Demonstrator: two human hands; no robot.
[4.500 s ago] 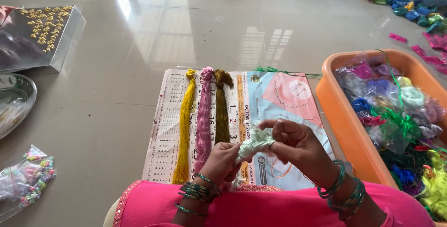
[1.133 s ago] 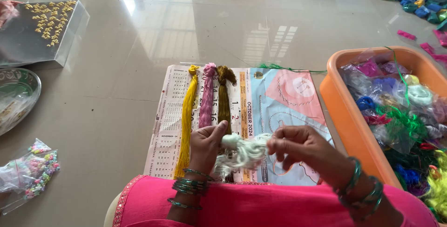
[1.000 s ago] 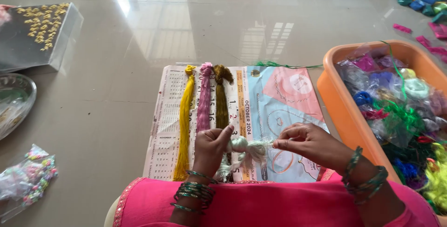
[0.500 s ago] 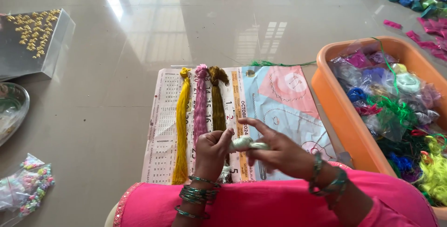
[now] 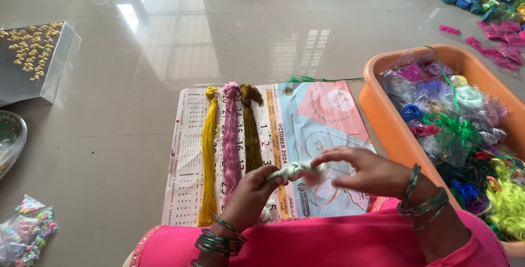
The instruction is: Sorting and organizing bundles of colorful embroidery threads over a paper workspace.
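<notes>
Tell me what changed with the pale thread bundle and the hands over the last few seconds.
The pale thread bundle, loose and fluffy earlier, is now twisted into a tight cord, gripped by the left hand with the right hand at its other end. The yellow, pink and olive skeins on the calendar sheet stayed put.

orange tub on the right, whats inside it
The orange tub holds clear bags of coloured thread: pink, blue, pale green, plus loose bright green and yellow strands. Whatever lies beneath that pile, down to the tub's bottom, is covered.

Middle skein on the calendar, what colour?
Pink skein, between a yellow and an olive one; head view.
</notes>
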